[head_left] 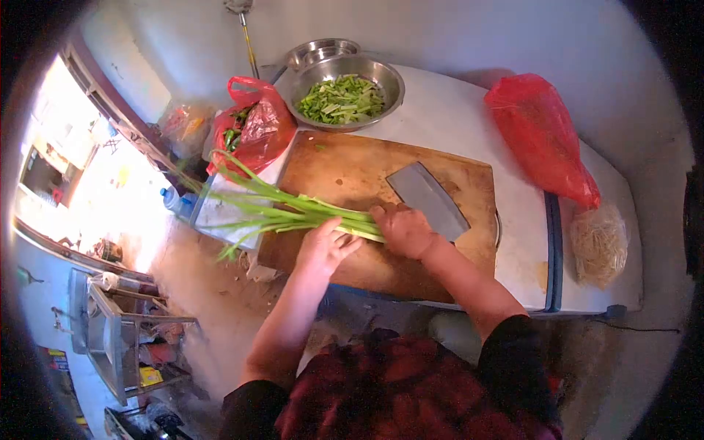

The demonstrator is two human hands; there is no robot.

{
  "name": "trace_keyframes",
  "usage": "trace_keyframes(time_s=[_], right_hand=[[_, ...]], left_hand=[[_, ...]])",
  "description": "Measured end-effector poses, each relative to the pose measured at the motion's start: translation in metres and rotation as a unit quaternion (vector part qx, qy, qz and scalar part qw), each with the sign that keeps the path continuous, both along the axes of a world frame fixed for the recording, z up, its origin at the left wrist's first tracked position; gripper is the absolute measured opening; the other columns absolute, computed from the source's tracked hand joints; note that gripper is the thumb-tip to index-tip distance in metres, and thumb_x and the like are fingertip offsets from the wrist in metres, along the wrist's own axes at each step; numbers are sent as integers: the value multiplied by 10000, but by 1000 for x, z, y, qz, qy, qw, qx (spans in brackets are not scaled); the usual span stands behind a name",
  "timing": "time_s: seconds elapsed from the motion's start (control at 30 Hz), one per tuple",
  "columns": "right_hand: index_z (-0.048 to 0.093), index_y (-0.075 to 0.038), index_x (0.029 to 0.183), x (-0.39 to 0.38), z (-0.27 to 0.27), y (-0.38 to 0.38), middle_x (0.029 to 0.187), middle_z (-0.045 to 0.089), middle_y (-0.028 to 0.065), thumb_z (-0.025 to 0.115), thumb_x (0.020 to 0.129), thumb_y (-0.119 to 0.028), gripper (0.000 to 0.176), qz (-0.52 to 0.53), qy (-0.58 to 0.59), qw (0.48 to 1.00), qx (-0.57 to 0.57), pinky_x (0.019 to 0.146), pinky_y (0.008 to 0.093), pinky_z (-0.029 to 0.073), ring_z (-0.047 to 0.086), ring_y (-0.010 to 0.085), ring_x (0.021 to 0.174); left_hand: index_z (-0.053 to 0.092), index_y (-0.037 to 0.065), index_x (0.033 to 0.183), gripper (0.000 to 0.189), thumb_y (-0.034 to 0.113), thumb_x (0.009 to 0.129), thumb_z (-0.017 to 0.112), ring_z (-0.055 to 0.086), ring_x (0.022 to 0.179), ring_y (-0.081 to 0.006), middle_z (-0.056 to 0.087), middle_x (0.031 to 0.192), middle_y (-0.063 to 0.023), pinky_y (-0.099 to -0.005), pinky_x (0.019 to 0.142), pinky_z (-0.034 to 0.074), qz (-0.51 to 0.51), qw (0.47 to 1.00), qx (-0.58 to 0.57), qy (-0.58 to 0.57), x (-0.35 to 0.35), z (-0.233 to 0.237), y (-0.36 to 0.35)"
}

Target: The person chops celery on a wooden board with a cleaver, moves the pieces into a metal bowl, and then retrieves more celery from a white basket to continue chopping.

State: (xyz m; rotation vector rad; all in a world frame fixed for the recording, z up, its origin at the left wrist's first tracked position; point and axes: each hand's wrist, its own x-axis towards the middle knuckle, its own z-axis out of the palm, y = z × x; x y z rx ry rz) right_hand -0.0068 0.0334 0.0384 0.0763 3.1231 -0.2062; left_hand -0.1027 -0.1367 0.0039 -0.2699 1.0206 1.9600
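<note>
A bunch of long green stalks, celery by the look [286, 214], lies across the wooden cutting board [352, 165], its thin leafy ends pointing left past the board's edge. My right hand [403, 231] is closed around the thick pale ends. My left hand [328, 246] holds the bunch at its middle, thumb on top and fingers loosely curled below. Just beyond my right hand, a cleaver [429, 196] rests flat on the board; its handle does not show. Cut green pieces [342, 100] fill part of a steel bowl [396, 88] behind the board.
A red plastic bag [268, 128] with green peppers stands at the board's back left. Another red bag [539, 132] and a clear bag of pale strands [600, 246] lie on the right of the white table [447, 110]. A metal-framed stand [114, 345] is on the floor at left.
</note>
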Motion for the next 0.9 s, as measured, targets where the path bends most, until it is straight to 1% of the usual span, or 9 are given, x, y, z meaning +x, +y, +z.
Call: trace_keyframes(time_s=[0.1,0.17,0.2,0.27,0.4,0.47,0.6,0.8,0.9], right_hand=[[534,-57,1062,-10,-1,11,969,614,151,516,810,-119,260,20,6,999,32,712,433,518,627,309,901],[542,-65,1081,-15,8,14,979,615,140,510,814,-109,273,15,-18,999,43,721,434,513,623,294,919],[547,-69,1091,-18,10,13,983,615,134,506,815,-104,281,14,-30,998,49,725,434,511,621,287,928],[528,-85,1157,-18,10,11,1013,614,129,498,821,-104,338,15,-17,999,46,759,446,497,604,285,975],[436,-110,1295,-11,5,17,1124,578,149,548,811,-174,501,21,5,988,150,836,480,455,558,310,1057],[382,-98,1327,13,18,21,1176,541,180,598,792,-239,594,-35,143,975,168,861,499,432,540,343,1063],[349,-77,1343,75,43,22,1109,554,204,723,696,-329,789,-303,30,952,-37,943,461,384,518,357,1070],[367,-43,1275,112,-2,16,1094,530,238,674,759,-320,661,-342,-30,938,-42,809,458,485,542,414,1010],[386,-63,1233,116,-13,19,874,599,201,628,799,-241,528,-323,81,943,1,670,476,513,614,381,787]], left_hand=[[543,59,1041,238,183,847,605,612,931,-258,600,1042,-146,-367,757,530,-124,967,-136,176,13,47,-24],[544,51,1104,319,241,857,610,576,1015,-248,579,1100,-154,-403,844,486,-180,875,-248,376,26,49,-31],[533,48,1139,374,258,842,622,544,1058,-250,565,1128,-154,-419,882,449,-167,736,-304,581,27,51,-24],[509,42,1208,487,293,813,645,480,1144,-254,538,1183,-155,-451,959,373,-114,327,-348,871,18,59,-9],[474,25,1268,624,304,749,677,471,1075,-255,539,1116,-105,-453,917,330,-145,280,-351,882,-13,-1,36],[453,26,1289,654,311,746,679,490,990,-256,543,1032,-101,-433,846,353,-213,277,-354,867,-26,-10,41],[459,35,1254,662,348,720,691,487,918,-261,527,951,-97,-410,769,348,-188,321,-338,864,-23,-8,42],[461,30,1218,631,315,712,707,479,912,-268,522,945,-103,-418,791,338,-199,327,-343,858,-22,-8,43],[460,26,1213,634,305,702,711,477,910,-268,520,937,-104,-416,783,335,-198,327,-342,858,-23,-7,43]])
